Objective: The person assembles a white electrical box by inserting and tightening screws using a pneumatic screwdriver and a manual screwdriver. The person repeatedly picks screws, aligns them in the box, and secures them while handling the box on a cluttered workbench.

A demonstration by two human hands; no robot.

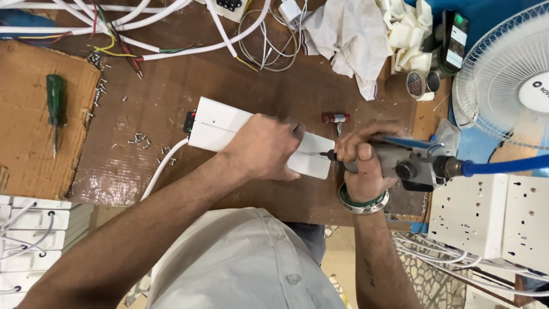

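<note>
I see left hand [264, 146] pressed flat on white box [220, 126]; right hand [361, 160] clenched on pneumatic driver [409, 163], tip at box's right end.

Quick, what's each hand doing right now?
Left hand: open, pressing flat on the white box.
Right hand: closed around the grey power screwdriver, tip on the box.

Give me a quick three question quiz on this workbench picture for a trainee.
1. True or false: the left hand presses down on the white box.
2. Which hand grips the power screwdriver?
3. The green screwdriver lies on: A) cardboard, B) the fan, C) the white cloth.

Key: 1 true; 2 the right hand; 3 A.
</note>
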